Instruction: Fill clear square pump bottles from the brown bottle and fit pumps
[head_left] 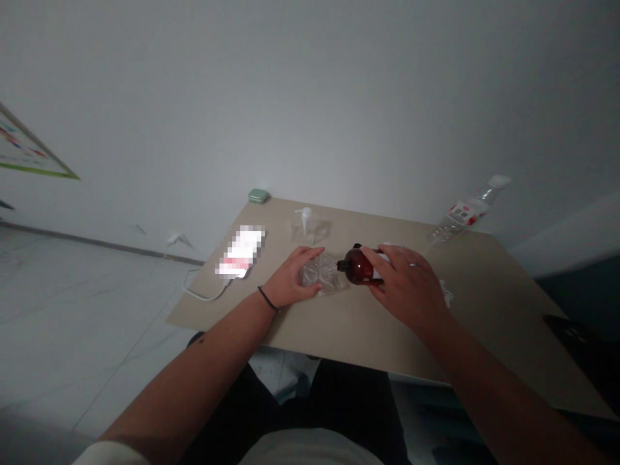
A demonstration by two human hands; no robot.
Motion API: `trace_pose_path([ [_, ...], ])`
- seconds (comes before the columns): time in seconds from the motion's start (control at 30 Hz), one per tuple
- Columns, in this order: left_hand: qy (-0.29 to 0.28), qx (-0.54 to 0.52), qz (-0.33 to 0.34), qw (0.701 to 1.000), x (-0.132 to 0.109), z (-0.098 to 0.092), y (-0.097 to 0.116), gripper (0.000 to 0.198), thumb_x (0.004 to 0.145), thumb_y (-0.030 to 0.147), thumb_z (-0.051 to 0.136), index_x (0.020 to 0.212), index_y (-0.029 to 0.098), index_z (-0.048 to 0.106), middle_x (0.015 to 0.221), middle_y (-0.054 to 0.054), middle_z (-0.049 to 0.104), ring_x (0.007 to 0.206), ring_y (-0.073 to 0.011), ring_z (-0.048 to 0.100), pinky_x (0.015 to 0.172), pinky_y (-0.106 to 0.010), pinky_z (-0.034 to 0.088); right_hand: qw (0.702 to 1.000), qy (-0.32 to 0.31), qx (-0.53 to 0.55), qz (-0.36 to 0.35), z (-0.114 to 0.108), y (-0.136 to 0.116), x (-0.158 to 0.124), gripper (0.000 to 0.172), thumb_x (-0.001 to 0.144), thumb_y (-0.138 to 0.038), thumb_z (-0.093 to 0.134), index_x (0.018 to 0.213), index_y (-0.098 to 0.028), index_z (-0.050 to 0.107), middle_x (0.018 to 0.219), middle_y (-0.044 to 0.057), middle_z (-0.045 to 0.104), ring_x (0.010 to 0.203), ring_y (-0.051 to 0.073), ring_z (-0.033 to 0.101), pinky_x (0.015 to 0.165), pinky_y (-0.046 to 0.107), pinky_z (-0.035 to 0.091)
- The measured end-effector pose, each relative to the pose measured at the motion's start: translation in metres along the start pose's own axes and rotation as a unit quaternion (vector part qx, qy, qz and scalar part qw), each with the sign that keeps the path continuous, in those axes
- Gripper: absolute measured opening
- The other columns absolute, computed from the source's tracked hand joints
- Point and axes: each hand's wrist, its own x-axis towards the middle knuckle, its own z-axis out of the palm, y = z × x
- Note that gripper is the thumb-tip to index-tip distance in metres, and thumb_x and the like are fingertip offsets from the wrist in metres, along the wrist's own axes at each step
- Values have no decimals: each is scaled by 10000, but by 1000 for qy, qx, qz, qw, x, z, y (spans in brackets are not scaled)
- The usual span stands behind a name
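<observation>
My left hand lies on a crumpled clear plastic bag, its fingers pressing over the bag's near side. My right hand grips an amber glass bottle lying on its side, with its dark neck pointing left toward the bag. A white label shows under my fingers. The bottle's neck almost touches the bag. Behind them stands a clear pump bottle, seemingly wrapped in clear plastic.
A phone with a blurred screen and white cable lies left on the beige table. A small green case sits at the far edge, a plastic water bottle far right, and a white scrap beside my right hand.
</observation>
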Motion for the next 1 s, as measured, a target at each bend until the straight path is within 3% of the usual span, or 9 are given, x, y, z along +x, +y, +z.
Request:
trace_pose_path([
  [1.0,-2,9,-8,1000,0,-1,2,806,783,335,788,1514,242,462,1325,-121,554,1232,-315,583,1122,-550,465,1000,-11,-10,2,-4,-1,2,614,839,-270,740,1432,-204,597,1311,168,653,1178,352,595,1045,471,427],
])
